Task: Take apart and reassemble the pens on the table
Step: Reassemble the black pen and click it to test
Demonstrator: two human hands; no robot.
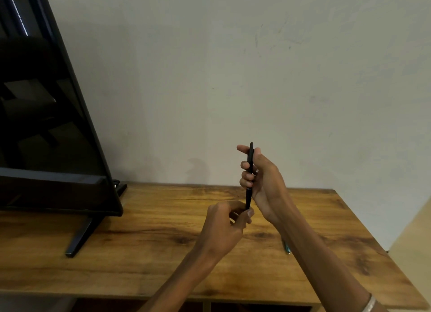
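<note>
A black pen [249, 196] stands upright in the air above the wooden table [149, 246]. My right hand [263, 183] grips its upper half, fingers curled round the barrel. Below it, my left hand [225, 227] pinches the pen's lower tip between thumb and fingers. A second pen [286, 247], greenish, lies on the table and is mostly hidden behind my right forearm.
A large black screen [46, 115] on a stand takes up the left, with one foot [78, 239] reaching onto the table. A plain wall rises behind. The table's right edge [382, 248] runs diagonally toward me.
</note>
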